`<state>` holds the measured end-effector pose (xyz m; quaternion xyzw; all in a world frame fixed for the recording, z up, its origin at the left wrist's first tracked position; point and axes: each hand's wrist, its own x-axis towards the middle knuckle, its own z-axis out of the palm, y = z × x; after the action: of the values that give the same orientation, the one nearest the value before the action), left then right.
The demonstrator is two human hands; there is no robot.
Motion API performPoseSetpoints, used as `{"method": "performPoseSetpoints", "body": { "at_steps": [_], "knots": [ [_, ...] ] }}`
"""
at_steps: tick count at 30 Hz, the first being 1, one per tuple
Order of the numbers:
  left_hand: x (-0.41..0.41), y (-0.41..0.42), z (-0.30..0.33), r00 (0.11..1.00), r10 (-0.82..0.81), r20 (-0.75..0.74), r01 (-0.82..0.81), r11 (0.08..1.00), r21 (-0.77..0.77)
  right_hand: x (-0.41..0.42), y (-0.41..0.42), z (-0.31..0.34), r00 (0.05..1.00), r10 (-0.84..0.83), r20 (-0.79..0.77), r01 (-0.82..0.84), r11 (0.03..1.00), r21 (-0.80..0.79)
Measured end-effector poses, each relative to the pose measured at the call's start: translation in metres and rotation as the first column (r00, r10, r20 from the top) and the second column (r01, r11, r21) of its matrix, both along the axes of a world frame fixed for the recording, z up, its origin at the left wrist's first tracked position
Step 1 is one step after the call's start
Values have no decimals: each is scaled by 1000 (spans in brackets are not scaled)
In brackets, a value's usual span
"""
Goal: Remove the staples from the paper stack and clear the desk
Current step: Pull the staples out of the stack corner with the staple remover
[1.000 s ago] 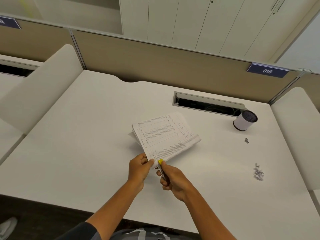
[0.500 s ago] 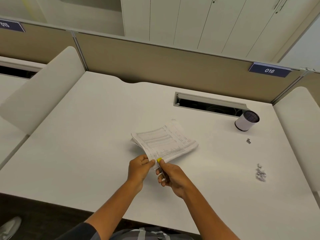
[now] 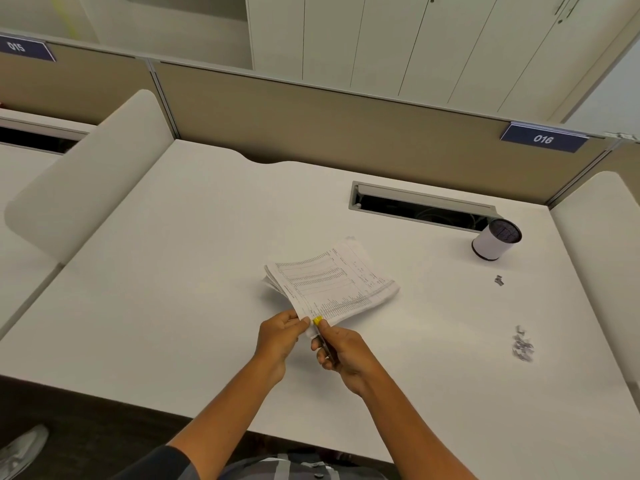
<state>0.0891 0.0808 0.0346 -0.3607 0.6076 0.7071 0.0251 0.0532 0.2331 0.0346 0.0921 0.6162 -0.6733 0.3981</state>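
The left hand [image 3: 278, 336] is pinching the near corner of the stack [image 3: 330, 284], fingers closed on the paper edge. The right hand [image 3: 341, 349] is gripping a thin tool [image 3: 320, 332] with a yellow tip, fingers wrapped tight round its dark shaft, and the tip is sitting right at that pinched corner, just beside the left thumb.

Compared with a second ago, the stack is lying flatter and the far part is resting on the desk [image 3: 173, 289], where before the sheets were tilted up more toward the camera. The tip is staying at the same corner and both hands are holding almost the same places. Judging by that, the person is still working on one staple at this corner, and it is probably not out yet.

On the right, a small pile of staples [image 3: 523, 346] is lying near the desk edge, and one loose staple [image 3: 498, 280] is lying farther back, near the cup [image 3: 495, 239]. So part of the removal seems done, while the clearing is still waiting.

The staple under the tip is too small to make out, and the thumb is covering the spot. The working end of the tool is hidden between the fingers and the paper, so what kind of tool it is stays unclear. How many sheets remain stapled cannot be told. The cup's contents are dark and unreadable.
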Motion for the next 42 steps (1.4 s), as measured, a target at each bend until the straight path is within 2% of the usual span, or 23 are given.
{"method": "performPoseSetpoints", "body": {
  "at_steps": [6,11,33,42],
  "knots": [
    [0,5,-2,997,-80,20,73,971,226,4,-3,0,1000,-4,-28,4,1000,13],
    [-2,9,0,996,-86,24,75,956,285,3,-3,4,999,-12,-39,13,1000,27],
    [-4,10,8,999,-34,35,20,941,337,2,-5,4,998,-23,-55,29,994,106],
    [-3,11,10,999,-21,39,8,950,312,3,-5,3,998,-38,-51,43,994,100]
  ]
}}
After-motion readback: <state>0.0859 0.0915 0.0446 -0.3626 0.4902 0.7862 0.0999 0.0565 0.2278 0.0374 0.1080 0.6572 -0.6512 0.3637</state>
